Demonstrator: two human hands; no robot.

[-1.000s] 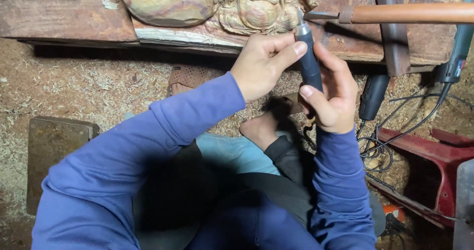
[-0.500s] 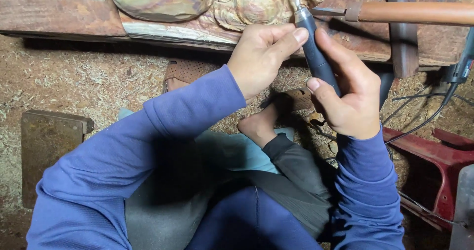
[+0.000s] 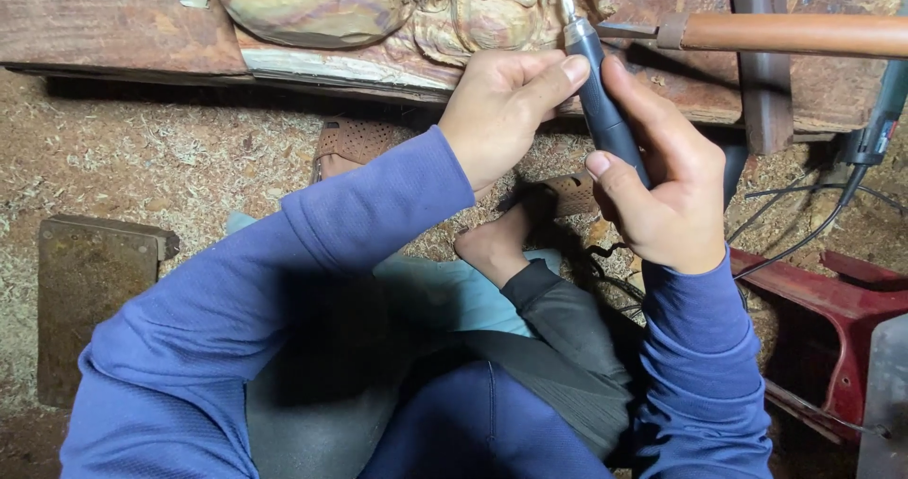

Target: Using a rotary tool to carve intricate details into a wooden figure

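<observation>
A carved wooden relief (image 3: pixel 416 11) with rounded shapes and curls lies on a low reddish wooden plank (image 3: pixel 113 25) at the top. My right hand (image 3: pixel 662 181) grips a dark pen-shaped rotary carving tool (image 3: pixel 605 110), its metal tip touching the carving. My left hand (image 3: pixel 506 105) is closed beside it, thumb pressed against the tool's upper shaft. Both arms wear blue sleeves. My bare foot (image 3: pixel 492 247) rests below on the ground.
Sawdust covers the ground (image 3: pixel 142 167). A brown sandal (image 3: pixel 355 143) lies under the plank. A copper-coloured handle (image 3: pixel 794 34) crosses the top right. A flat wooden block (image 3: pixel 90 285) sits at left. A red metal frame (image 3: pixel 832 318) and black cables (image 3: pixel 804 238) lie at right.
Both hands and the tool have shifted slightly to the right and up along the carving; the grip is the same.
</observation>
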